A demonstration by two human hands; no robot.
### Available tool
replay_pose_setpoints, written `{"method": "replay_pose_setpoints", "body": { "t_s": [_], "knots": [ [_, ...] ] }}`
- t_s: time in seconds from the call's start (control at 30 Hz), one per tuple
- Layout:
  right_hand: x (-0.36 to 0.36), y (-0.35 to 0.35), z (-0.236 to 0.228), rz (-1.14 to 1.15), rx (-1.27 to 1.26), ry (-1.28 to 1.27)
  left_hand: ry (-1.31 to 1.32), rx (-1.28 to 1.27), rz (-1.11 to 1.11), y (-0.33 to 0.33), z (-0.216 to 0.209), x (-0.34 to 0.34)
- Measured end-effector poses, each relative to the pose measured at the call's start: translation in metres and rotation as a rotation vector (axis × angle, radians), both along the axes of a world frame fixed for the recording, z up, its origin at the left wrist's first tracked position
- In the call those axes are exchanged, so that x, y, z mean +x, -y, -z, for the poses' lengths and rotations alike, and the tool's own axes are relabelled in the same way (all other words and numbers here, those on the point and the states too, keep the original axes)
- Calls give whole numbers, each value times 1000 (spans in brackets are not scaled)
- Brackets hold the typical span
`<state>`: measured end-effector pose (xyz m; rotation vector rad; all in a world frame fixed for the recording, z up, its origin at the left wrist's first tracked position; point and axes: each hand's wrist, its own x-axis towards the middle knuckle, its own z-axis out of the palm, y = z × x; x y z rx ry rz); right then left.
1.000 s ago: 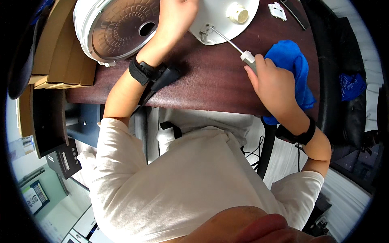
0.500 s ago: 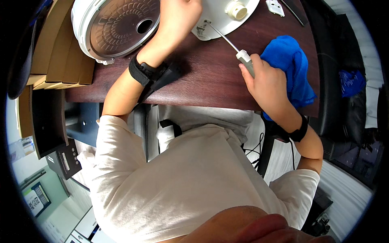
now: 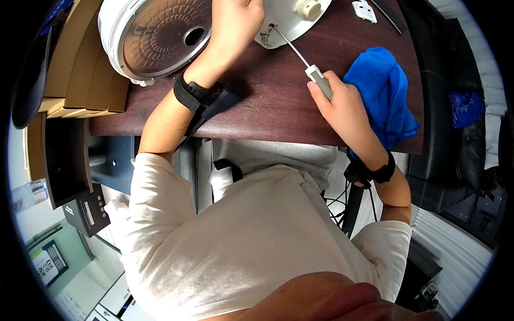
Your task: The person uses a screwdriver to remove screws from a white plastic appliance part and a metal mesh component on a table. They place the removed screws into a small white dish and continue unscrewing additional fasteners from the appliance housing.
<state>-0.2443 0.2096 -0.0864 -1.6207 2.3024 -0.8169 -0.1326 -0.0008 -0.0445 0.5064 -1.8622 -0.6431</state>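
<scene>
Over the worktop, I see the right hand gripping a grey-and-white screwdriver, its tip at a white cover, near the lower edge. The left hand, partly cut off, is by the cover's left side; I cannot tell its grip. A blue cloth lies beside the right hand; a metal-faced round lid sits left.

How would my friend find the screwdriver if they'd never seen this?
Start at the dark reddish-brown table, then find the right hand beside the blue cloth. It holds the screwdriver, which points up-left at the white part. Unlike those neighbours, it has a thin silver shaft and a grey-and-white handle.
</scene>
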Motion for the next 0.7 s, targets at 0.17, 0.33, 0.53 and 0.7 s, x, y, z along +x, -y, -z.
{"method": "replay_pose_setpoints", "body": {
  "t_s": [0.17,0.33,0.53,0.7],
  "knots": [
    [-5,1,-7,-28,-31,103,8,37,-16,14,5,2],
    [-16,-1,-7,3,49,688,-37,91,14,15,7,4],
    [-24,3,-13,51,5,1136,-68,131,39,18,7,0],
    [-29,13,-21,46,130,1502,-71,123,41,18,8,0]
  ]
}}
